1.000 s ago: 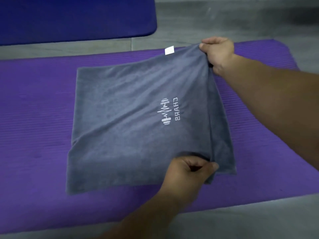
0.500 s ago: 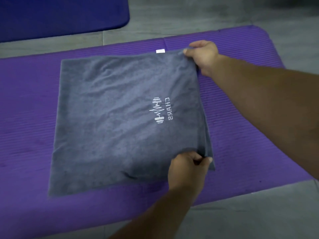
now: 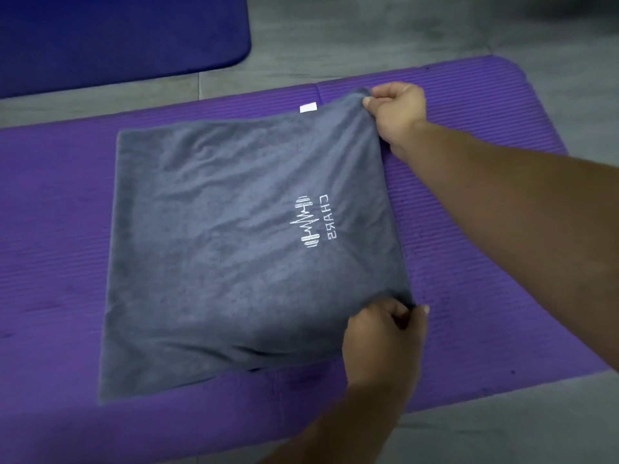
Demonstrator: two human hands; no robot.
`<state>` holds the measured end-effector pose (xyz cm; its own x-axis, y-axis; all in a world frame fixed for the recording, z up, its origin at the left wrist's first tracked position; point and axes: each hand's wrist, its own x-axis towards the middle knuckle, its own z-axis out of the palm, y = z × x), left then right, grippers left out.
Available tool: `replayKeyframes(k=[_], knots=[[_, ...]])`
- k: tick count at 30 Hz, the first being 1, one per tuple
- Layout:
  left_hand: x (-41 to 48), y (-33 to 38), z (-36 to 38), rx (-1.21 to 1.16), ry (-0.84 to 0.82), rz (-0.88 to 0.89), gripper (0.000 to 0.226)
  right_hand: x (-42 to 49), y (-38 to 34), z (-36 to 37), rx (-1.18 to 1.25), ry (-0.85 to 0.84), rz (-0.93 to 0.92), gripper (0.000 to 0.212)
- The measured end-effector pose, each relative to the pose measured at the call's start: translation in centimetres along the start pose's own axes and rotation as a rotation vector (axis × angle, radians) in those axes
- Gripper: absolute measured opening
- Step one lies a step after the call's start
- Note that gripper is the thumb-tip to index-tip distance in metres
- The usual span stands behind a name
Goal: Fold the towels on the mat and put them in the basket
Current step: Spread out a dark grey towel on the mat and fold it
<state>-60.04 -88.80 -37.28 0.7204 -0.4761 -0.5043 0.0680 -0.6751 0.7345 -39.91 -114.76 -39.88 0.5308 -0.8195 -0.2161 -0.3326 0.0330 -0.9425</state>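
A grey towel with a white logo lies folded into a rough square on the purple mat. My right hand pinches the towel's far right corner and lifts it slightly off the mat. My left hand grips the near right corner, fingers curled round the cloth. The towel's right edge is raised between the two hands. A small white label sticks out at the far edge. No basket is in view.
A dark blue mat lies at the far left on the grey tiled floor. Bare floor also shows at the near right, beyond the purple mat's edge.
Both hands have kept hold of the right corners. The lower layer that stuck out along the right edge no longer shows, and the right edge is now lifted off the mat.
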Motion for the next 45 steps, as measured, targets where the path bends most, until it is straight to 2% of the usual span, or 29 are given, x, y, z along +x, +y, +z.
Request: replayKeyframes(k=[4,7,9,11,13,15,16,18,20,23,25,27,31,34,36,38,40,42,45], knots=[[0.5,-0.2,0.9,0.106,-0.023,0.007,0.051,0.6,0.3,0.2,-0.033,0.012,-0.010,0.012],[1.0,-0.6,1.3,0.163,-0.078,0.003,0.051,1.0,1.0,0.2,-0.219,-0.003,-0.047,0.012],[1.5,-0.5,1.0,0.113,-0.126,0.029,0.050,1.0,1.6,-0.1,-0.332,-0.040,-0.084,0.027],[2.5,-0.3,-0.5,-0.034,-0.130,0.038,0.043,0.4,1.9,-0.7,-0.395,-0.088,-0.109,0.049],[4.3,-1.0,-3.1,-0.150,-0.020,0.070,0.034,-0.5,2.1,-1.0,-0.510,-0.130,-0.185,0.061],[6.8,-2.2,-7.0,-0.114,0.176,0.195,0.020,-1.9,2.4,-1.0,-0.713,-0.147,-0.293,0.064],[8.1,-2.9,-9.4,-0.073,0.279,0.275,0.014,-2.9,2.6,-0.8,-0.813,-0.139,-0.330,0.066],[10.8,-4.7,-14.7,0.122,0.456,0.396,0.020,-5.3,2.8,-0.3,-0.940,-0.086,-0.401,0.070],[13.2,-6.8,-19.9,0.405,0.535,0.355,0.035,-7.7,3.2,0.7,-0.998,-0.094,-0.488,0.067],[15.4,-10.7,-26.3,0.705,0.444,0.151,0.050,-11.6,3.5,3.4,-1.066,-0.309,-0.587,0.071],[15.9,-13.6,-29.1,0.851,0.361,0.110,0.063,-13.9,3.7,5.9,-1.106,-0.438,-0.695,0.072],[16.0,-15.8,-31.1,0.896,0.361,0.082,0.069,-15.5,3.8,8.4,-1.184,-0.530,-0.740,0.075],[16.7,-16.4,-32.4,0.830,0.404,-0.016,0.069,-16.4,4.2,10.2,-1.287,-0.555,-0.686,0.076],[16.5,-15.7,-32.4,0.757,0.560,0.131,0.062,-16.5,3.3,10.8,-1.280,-0.543,-0.651,0.081],[16.7,-14.7,-32.8,0.574,0.598,0.170,0.057,-16.5,2.2,12.6,-1.218,-0.568,-0.688,0.082],[17.3,-13.6,-33.7,0.297,0.575,0.088,0.056,-16.3,1.2,15.0,-1.167,-0.634,-0.730,0.081],[17.9,-13.3,-34.7,0.218,0.547,0.023,0.040,-15.7,0.7,17.2,-1.201,-0.693,-0.739,0.081],[17.9,-13.5,-35.5,0.177,0.560,-0.009,0.016,-15.2,0.0,18.7,-1.266,-0.625,-0.724,0.078],[16.7,-14.0,-36.3,0.068,0.582,-0.060,0.021,-14.6,-2.2,20.9,-1.192,-0.382,-0.777,0.051]])
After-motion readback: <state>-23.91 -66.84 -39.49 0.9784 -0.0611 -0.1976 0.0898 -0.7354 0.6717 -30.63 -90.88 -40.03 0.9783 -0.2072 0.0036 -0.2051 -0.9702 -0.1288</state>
